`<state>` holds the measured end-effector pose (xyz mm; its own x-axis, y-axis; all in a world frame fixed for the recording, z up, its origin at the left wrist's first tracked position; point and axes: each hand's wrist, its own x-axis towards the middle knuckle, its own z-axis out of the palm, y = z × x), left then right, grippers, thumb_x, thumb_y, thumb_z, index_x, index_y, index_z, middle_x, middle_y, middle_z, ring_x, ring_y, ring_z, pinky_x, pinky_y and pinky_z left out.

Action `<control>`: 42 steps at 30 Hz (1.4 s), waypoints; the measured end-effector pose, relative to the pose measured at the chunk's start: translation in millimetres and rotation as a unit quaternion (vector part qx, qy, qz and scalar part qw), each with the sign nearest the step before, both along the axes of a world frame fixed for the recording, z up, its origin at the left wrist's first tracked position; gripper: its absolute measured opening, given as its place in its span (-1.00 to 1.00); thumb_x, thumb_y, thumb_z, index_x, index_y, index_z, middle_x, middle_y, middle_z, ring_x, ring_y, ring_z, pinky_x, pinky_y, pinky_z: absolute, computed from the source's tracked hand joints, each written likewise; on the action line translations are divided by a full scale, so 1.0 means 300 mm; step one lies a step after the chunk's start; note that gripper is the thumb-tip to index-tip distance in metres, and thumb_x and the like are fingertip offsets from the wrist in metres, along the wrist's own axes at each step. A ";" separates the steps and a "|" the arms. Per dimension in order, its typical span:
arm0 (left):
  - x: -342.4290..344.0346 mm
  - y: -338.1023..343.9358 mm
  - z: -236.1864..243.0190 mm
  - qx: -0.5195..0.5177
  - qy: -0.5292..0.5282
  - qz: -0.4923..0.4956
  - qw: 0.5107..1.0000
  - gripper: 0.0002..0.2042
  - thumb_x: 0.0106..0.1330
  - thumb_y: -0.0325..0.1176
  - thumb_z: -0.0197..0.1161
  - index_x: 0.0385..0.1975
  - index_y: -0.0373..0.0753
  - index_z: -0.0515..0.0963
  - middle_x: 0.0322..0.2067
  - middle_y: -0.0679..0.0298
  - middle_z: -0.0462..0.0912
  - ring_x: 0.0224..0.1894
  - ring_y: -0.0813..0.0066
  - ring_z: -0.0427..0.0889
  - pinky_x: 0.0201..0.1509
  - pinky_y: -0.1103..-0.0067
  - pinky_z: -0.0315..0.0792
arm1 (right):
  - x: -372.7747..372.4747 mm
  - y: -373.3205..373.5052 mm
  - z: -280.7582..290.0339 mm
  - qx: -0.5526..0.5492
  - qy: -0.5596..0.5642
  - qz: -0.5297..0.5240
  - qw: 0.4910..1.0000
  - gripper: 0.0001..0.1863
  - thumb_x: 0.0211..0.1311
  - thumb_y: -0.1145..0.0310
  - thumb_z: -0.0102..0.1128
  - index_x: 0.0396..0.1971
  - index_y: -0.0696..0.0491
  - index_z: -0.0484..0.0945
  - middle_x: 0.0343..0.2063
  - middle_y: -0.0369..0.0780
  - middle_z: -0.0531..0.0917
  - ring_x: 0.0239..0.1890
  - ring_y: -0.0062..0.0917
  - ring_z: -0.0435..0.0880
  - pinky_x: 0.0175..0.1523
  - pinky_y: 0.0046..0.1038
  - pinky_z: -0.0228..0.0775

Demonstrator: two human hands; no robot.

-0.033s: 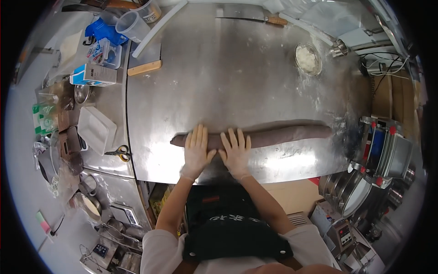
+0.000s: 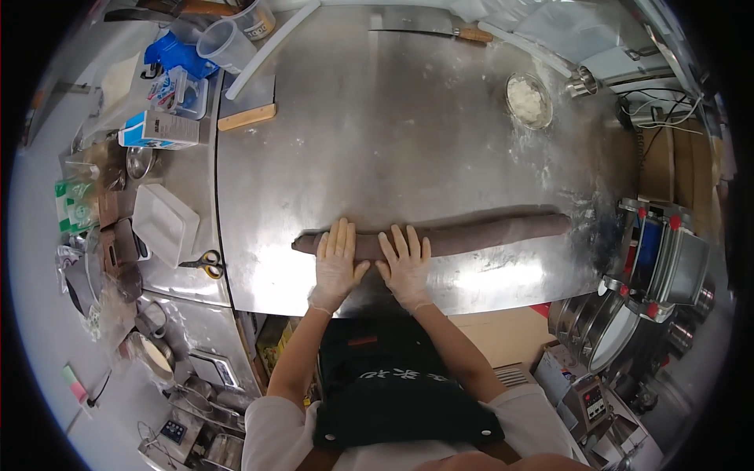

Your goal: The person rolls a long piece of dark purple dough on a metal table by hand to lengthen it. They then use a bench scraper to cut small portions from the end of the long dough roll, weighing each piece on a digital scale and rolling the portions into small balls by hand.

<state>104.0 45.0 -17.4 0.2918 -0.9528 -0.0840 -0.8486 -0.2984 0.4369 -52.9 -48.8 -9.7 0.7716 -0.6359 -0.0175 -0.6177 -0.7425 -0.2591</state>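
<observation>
While a printed blue-and-white carton [image 2: 159, 129] sits beyond the counter's [image 2: 353, 141] left edge, the dough roll [image 2: 495, 235] lies along the front edge, seemingly well lengthened, though uneven and uncut. The left hand [image 2: 335, 263] rests flat on it, fingers straight; white lettering marks the apron [image 2: 385, 416]; the right hand [image 2: 404, 265] rests there too, fingers spread, neither gripping.

Scissors [image 2: 200, 264] lie just beside a white tray [image 2: 163, 225]. A round bowl [image 2: 534, 126] at the right holds white powder [image 2: 527, 100].

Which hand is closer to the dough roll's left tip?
The left hand; the right hand rests farther along the dough roll, toward its middle.
</observation>
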 end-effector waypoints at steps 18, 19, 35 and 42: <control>-0.045 -0.149 0.063 0.018 -0.116 0.136 0.984 -0.34 0.32 -0.04 0.14 0.42 -0.10 0.22 0.43 0.03 0.15 0.47 -0.04 0.06 0.48 -0.05 -0.16 | -0.106 -0.216 0.095 -0.021 -0.027 -0.049 0.998 -0.25 0.24 -0.08 0.14 0.36 -0.03 0.29 0.30 -0.10 0.38 0.40 -0.14 0.20 0.42 0.03 -0.02; -0.078 -0.232 0.063 -0.030 -0.094 0.186 0.978 -0.35 0.33 -0.04 0.13 0.41 -0.10 0.23 0.41 0.01 0.17 0.47 -0.03 0.07 0.49 -0.03 -0.16 | -0.114 -0.305 0.100 -0.061 -0.024 -0.076 0.995 -0.26 0.25 -0.09 0.12 0.35 0.00 0.30 0.29 -0.10 0.39 0.39 -0.13 0.21 0.43 0.01 -0.02; -0.042 -0.351 0.058 -0.023 -0.133 0.151 0.979 -0.40 0.35 -0.10 0.09 0.32 -0.31 0.29 0.36 -0.14 0.21 0.40 -0.13 0.16 0.42 0.08 0.09 | -0.137 -0.412 0.057 -0.044 -0.001 -0.122 0.992 -0.41 0.33 -0.01 0.03 0.28 -0.03 0.39 0.29 -0.06 0.37 0.37 -0.04 0.20 0.34 0.14 0.07; -0.258 0.060 0.055 0.027 -0.062 0.018 0.998 -0.38 0.17 -0.07 0.26 0.31 0.07 0.41 0.40 0.02 0.21 0.39 -0.10 0.22 0.35 -0.08 0.13 | -0.515 -0.135 -0.007 -0.042 0.056 -0.080 0.994 -0.23 0.04 -0.14 0.19 0.30 -0.16 0.42 0.37 -0.11 0.30 0.38 0.00 0.21 0.37 0.24 -0.04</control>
